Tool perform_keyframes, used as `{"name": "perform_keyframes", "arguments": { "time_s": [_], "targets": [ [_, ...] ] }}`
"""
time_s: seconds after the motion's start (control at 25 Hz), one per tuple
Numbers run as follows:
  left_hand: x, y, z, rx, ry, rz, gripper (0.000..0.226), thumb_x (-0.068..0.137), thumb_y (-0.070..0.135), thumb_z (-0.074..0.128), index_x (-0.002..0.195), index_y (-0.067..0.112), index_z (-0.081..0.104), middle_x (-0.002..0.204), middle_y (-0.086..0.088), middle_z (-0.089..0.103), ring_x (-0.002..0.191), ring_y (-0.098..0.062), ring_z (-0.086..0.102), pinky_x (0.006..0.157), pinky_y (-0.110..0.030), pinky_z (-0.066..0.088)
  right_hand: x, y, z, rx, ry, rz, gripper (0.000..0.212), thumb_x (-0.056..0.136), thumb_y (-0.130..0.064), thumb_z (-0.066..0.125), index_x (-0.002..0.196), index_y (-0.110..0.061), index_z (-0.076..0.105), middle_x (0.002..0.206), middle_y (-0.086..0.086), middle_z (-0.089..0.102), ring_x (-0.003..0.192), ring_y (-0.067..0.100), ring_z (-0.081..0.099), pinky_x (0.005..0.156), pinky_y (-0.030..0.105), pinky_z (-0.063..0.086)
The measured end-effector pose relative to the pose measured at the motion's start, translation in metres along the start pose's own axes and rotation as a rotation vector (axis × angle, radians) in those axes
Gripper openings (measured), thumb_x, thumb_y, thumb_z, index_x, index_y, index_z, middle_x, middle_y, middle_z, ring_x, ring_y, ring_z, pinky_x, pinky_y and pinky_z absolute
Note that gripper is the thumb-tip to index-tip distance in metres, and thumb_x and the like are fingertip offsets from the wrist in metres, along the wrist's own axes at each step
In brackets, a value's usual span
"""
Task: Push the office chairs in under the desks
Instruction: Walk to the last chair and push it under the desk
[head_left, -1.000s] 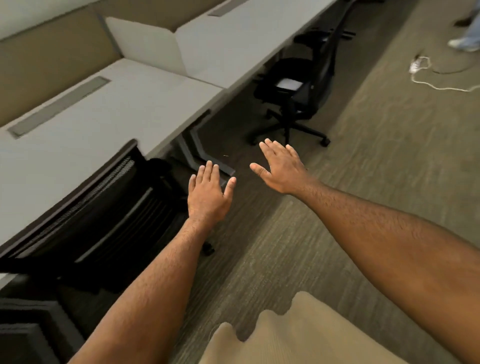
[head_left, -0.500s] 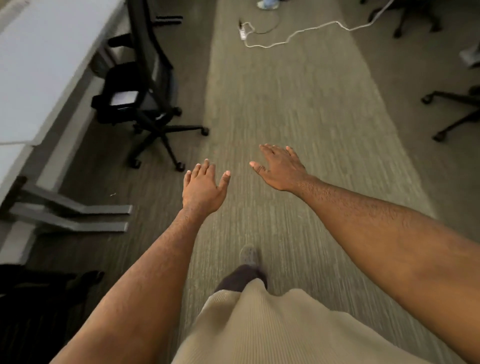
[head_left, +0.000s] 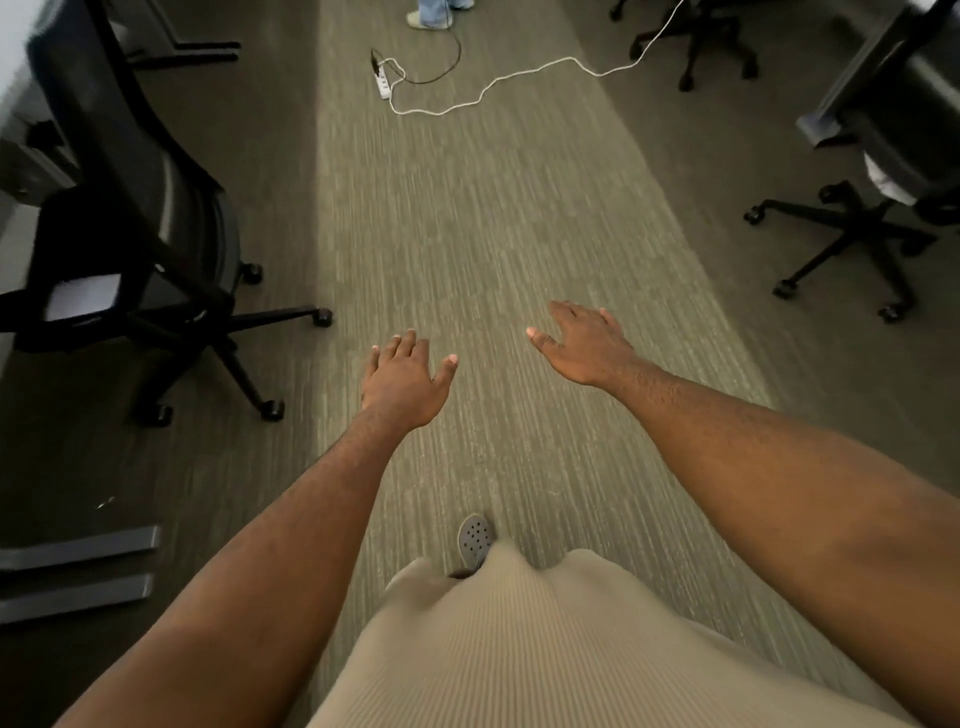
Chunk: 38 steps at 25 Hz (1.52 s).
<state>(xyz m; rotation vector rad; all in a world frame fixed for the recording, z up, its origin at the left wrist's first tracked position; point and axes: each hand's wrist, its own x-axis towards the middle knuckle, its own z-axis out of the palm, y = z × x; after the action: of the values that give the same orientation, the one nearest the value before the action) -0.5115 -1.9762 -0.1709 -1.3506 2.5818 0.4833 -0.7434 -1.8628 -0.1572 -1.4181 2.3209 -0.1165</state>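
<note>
A black office chair (head_left: 135, 208) stands at the left, its seat turned toward the desk edge (head_left: 13, 78) at the far left and its wheeled base out on the carpet. Another black chair (head_left: 893, 171) stands at the right edge, and a third chair base (head_left: 696, 47) shows at the top right. My left hand (head_left: 402, 382) and my right hand (head_left: 584, 345) are stretched out over the carpet aisle, fingers relaxed, holding nothing. Neither hand touches a chair.
A white power strip (head_left: 383, 83) with a white cable (head_left: 519, 78) lies across the aisle ahead. Another person's feet (head_left: 431, 13) stand at the top. Grey desk feet (head_left: 78, 571) lie on the floor at the lower left. My shoe (head_left: 474, 538) is below.
The view has swung from the desk and a tucked-in chair to the aisle. The left chair has come closer. Both hands stayed outstretched and empty.
</note>
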Motion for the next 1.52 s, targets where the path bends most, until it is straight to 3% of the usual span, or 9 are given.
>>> {"name": "perform_keyframes", "arguments": {
  "time_s": [0.48, 0.84, 1.24, 1.4, 1.52],
  "targets": [
    [0.237, 0.032, -0.067, 0.019, 0.015, 0.027, 0.073, 0.102, 0.059, 0.019, 0.156, 0.011, 0.027, 0.166, -0.009, 0.016, 0.154, -0.025, 0.008, 0.124, -0.045, -0.001, 0.240, 0.053, -0.085, 0.017, 0.037, -0.036, 0.075, 0.100, -0.062, 0.026, 0.157, -0.014, 0.017, 0.164, 0.010, 0.018, 0.151, 0.025, 0.016, 0.123, 0.046, 0.005],
    [0.398, 0.056, -0.136, -0.078, 0.117, -0.326, 0.072, 0.102, 0.058, 0.019, 0.156, 0.012, 0.028, 0.166, -0.007, 0.016, 0.154, -0.022, 0.009, 0.124, -0.043, 0.000, 0.472, 0.056, -0.170, -0.099, -0.067, -0.360, 0.076, 0.099, -0.062, 0.025, 0.157, -0.014, 0.017, 0.165, 0.009, 0.015, 0.152, 0.023, 0.014, 0.122, 0.043, 0.005],
    [0.454, -0.019, -0.195, -0.193, 0.349, -0.705, 0.072, 0.101, 0.060, 0.022, 0.156, 0.014, 0.029, 0.167, -0.005, 0.013, 0.154, -0.020, 0.007, 0.123, -0.041, -0.001, 0.634, -0.088, -0.185, -0.125, -0.099, -0.760, 0.075, 0.098, -0.062, 0.031, 0.155, -0.014, 0.023, 0.164, 0.009, 0.022, 0.150, 0.024, 0.020, 0.121, 0.044, 0.010],
    [0.485, -0.096, -0.228, -0.222, 0.556, -0.882, 0.071, 0.102, 0.059, 0.024, 0.157, 0.015, 0.025, 0.167, -0.005, 0.010, 0.154, -0.020, 0.004, 0.123, -0.040, -0.002, 0.699, -0.195, -0.185, -0.129, -0.095, -0.953, 0.076, 0.097, -0.062, 0.030, 0.156, -0.015, 0.022, 0.164, 0.008, 0.021, 0.150, 0.022, 0.018, 0.121, 0.043, 0.009],
    [0.497, -0.133, -0.249, -0.225, 0.625, -0.971, 0.072, 0.101, 0.059, 0.023, 0.158, 0.014, 0.022, 0.168, -0.006, 0.007, 0.154, -0.021, 0.002, 0.124, -0.041, -0.001, 0.732, -0.240, -0.188, -0.142, -0.075, -1.042, 0.075, 0.097, -0.063, 0.032, 0.156, -0.016, 0.024, 0.163, 0.007, 0.023, 0.150, 0.022, 0.019, 0.120, 0.043, 0.011]
  ]
}}
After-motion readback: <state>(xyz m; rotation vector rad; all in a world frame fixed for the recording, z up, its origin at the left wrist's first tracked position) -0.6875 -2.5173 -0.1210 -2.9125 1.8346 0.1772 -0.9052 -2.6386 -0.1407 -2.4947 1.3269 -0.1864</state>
